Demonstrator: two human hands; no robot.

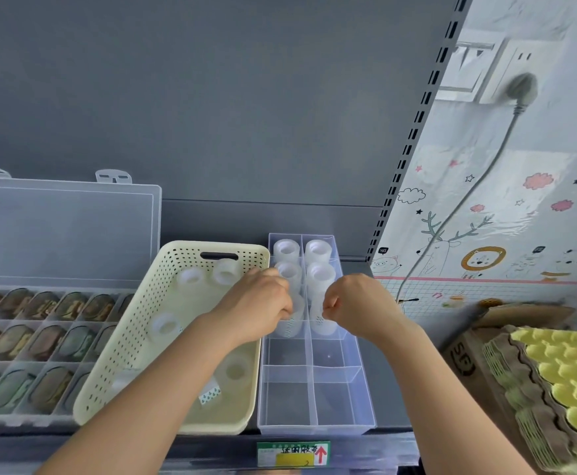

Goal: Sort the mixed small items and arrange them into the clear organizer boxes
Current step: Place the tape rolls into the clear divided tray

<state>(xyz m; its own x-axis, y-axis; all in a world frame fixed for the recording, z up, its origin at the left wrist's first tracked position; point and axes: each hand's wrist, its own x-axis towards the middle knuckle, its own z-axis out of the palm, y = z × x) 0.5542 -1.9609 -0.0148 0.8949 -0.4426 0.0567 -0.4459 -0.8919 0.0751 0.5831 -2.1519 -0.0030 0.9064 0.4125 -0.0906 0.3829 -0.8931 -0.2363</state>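
A clear divided organizer box stands on the shelf, with white tape rolls upright in its far compartments. Left of it a cream perforated basket holds several loose tape rolls. My left hand reaches across the basket's right rim into the organizer's left column, fingers closed on a tape roll standing there. My right hand hovers over the right column, fingers curled above another roll; I cannot tell whether it grips it.
A clear lidded case with rows of dark sorted items sits at the left, lid up. Egg cartons and yellow foam lie at the right. A shelf label marks the front edge. A grey cable hangs on the wall.
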